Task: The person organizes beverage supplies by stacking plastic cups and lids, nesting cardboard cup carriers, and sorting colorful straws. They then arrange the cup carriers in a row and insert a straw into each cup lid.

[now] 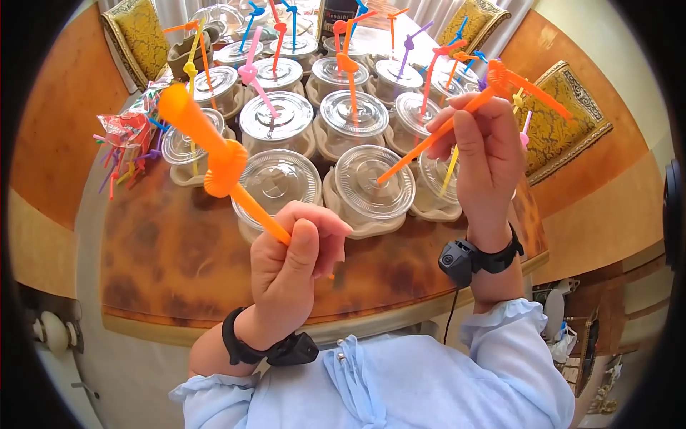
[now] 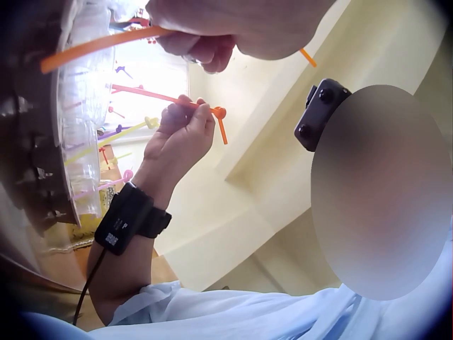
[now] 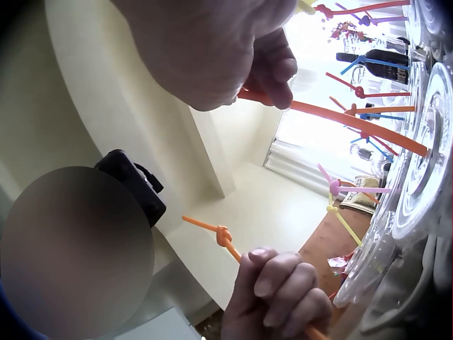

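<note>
My left hand (image 1: 296, 257) pinches an orange straw (image 1: 261, 214) with a knot near its upper end, held in front of the cups. In my right hand (image 1: 486, 150) is another knotted orange straw (image 1: 429, 141), gripped between thumb and fingers below the knot. Its lower tip meets the middle of a clear lid (image 1: 368, 193) on a front-row cup; whether it has gone through I cannot tell. In the right wrist view this straw (image 3: 368, 129) slants down to the lid (image 3: 425, 170).
Several lidded cups stand in grey carton trays (image 1: 371, 227) on the brown table (image 1: 179, 264), many with knotted coloured straws. A bag of straws (image 1: 128, 136) lies at the left. A dark bottle (image 1: 336, 13) and patterned chairs (image 1: 572, 129) are beyond.
</note>
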Demonstrator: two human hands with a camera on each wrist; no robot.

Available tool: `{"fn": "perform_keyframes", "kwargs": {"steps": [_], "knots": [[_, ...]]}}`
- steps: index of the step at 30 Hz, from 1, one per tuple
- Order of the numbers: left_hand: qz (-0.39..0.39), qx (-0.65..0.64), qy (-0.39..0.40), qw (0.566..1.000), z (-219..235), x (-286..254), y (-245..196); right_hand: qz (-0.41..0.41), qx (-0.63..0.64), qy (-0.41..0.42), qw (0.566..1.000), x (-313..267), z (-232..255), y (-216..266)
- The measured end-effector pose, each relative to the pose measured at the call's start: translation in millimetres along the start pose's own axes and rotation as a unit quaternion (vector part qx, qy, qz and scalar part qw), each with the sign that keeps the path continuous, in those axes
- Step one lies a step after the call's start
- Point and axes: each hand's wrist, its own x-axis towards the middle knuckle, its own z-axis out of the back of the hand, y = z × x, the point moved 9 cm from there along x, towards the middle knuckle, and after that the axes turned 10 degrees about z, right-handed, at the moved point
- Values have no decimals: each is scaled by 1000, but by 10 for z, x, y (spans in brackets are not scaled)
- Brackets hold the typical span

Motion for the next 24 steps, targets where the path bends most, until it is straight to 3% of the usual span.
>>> {"fn": "perform_keyframes", "kwargs": {"steps": [9, 15, 19, 22, 24], "knots": [[21, 8, 4, 1000, -27, 7, 75, -40, -30, 30, 998, 0, -107, -126], [56, 11, 4, 998, -36, 2, 146, -84, -110, 122, 983, -358, -323, -404], [88, -5, 15, 996, -58, -3, 192, 69, -245, 168, 953, -405, -339, -194], [120, -5, 28, 992, -89, -11, 258, -10, -315, 207, 926, -482, -178, 33], [114, 80, 62, 988, -216, -5, 248, -98, -187, 228, 951, -451, -243, 294]]}}
